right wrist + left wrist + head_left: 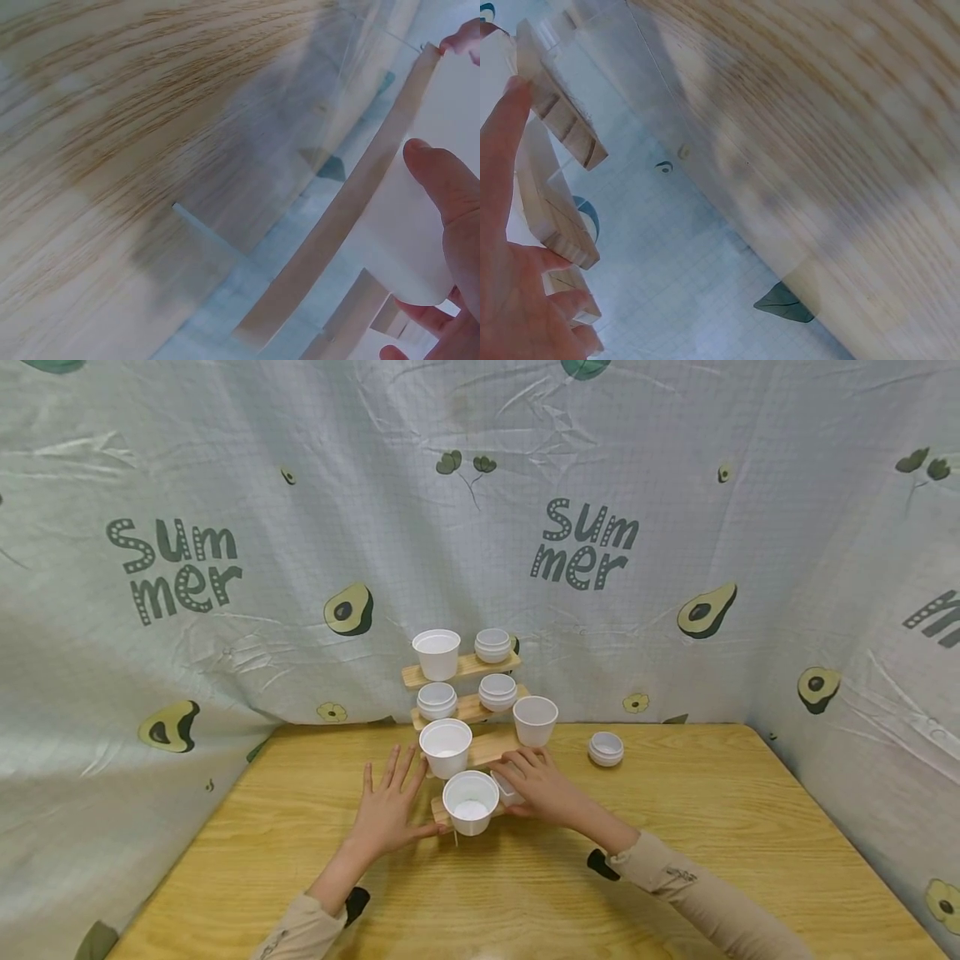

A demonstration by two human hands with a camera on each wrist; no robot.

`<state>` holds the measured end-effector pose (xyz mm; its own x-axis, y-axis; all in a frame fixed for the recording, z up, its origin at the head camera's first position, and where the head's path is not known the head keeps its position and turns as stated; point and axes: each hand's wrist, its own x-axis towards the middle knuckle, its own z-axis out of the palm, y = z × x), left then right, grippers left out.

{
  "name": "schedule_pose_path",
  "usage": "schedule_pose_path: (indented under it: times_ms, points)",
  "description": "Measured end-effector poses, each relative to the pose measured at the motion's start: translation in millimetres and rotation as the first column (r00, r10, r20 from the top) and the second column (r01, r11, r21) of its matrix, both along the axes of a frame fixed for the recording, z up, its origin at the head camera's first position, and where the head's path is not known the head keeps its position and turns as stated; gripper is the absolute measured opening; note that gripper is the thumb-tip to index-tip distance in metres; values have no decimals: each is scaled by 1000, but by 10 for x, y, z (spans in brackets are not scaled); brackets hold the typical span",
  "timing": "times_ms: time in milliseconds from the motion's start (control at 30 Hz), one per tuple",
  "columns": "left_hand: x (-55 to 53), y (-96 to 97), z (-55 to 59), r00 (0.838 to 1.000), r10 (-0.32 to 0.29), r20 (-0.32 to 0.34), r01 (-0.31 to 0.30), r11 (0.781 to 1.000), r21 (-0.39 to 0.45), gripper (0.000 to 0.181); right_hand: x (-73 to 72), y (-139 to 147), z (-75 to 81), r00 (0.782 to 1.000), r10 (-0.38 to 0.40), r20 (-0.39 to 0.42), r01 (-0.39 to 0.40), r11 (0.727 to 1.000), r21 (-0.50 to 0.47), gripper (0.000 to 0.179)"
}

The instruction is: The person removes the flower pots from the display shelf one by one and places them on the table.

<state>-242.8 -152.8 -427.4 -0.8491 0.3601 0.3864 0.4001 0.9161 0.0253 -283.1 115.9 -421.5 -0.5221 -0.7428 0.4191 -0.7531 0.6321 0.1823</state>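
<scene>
A tiered stand with wooden shelves (487, 748) holds white plastic cups and small jars. My right hand (536, 787) grips a white tub (505, 788) at the right end of the lowest shelf; in the right wrist view the thumb (442, 176) lies along the side of this tub (397, 247). Fingers spread, my left hand (390, 810) touches the stand's left side. In the left wrist view its fingers rest against the wooden shelf ends (555, 217). A large white cup (471, 806) stands on the lowest shelf between both hands.
Higher shelves carry a white cup (446, 750), another cup (535, 722), a tall cup (437, 656) and several small jars (497, 692). A single small jar (605, 750) sits on the wooden table (675, 827) to the right. Behind hangs a printed curtain (420, 543).
</scene>
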Motion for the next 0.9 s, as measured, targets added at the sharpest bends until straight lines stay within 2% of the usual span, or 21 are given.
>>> schedule_pose_path:
  times_ms: [167,500,900]
  points:
    - [9,-9,-2,1000,7,18,-7,1000,2,105,10,42,-32,1000,-3,-24,3,1000,-3,63]
    - [11,-5,5,1000,11,22,-11,1000,-12,105,58,111,-30,1000,29,-8,-29,999,-46,67]
    - [10,4,15,999,12,39,-12,1000,-17,104,126,258,-39,1000,10,11,-10,999,-42,68]
